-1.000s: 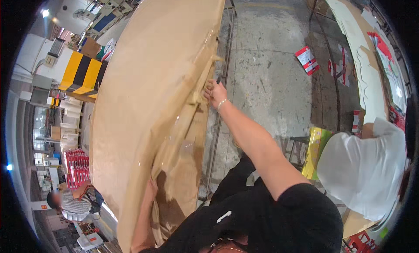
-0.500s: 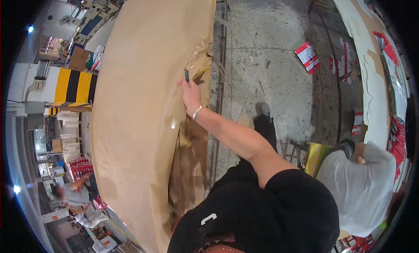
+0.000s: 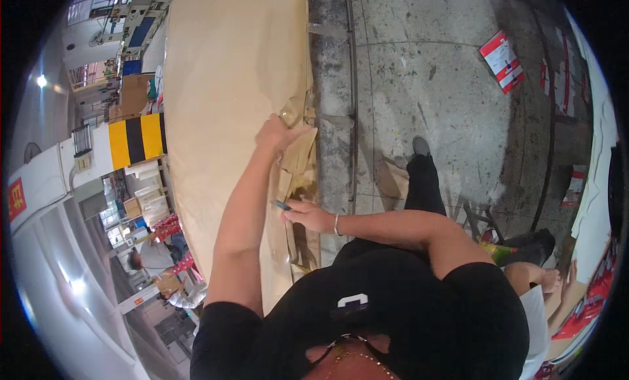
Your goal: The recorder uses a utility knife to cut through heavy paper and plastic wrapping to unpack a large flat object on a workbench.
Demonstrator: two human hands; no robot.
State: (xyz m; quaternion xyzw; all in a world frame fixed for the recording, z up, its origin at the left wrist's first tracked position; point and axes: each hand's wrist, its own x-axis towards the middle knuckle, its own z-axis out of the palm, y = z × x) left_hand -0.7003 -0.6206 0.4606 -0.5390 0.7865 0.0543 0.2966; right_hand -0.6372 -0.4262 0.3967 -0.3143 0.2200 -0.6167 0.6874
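Observation:
Brown wrapping paper (image 3: 223,72) covers a long, flat-topped stack or table in front of me. Along its right side the paper edge is crumpled and torn, with loose flaps (image 3: 298,156) and a shiny piece of clear tape (image 3: 290,111). My left hand (image 3: 276,135) lies on the paper at this edge, its thumb stretched out to the right over a flap. Nearer to me, my right hand (image 3: 309,216) is closed around a slim dark-blue utility knife (image 3: 282,205), whose tip points left toward the paper. Its blade is too small to make out.
Bare concrete floor (image 3: 419,72) runs along the right, with a red and white printed sheet (image 3: 502,62) on it. At the far right are white sheets (image 3: 593,177) and a co-worker's arm (image 3: 531,276). A yellow and black striped pillar (image 3: 135,141) stands at the left.
My left hand has come into view and onto the paper edge. My right hand, still holding the knife, has moved back toward me. The camera view has shifted.

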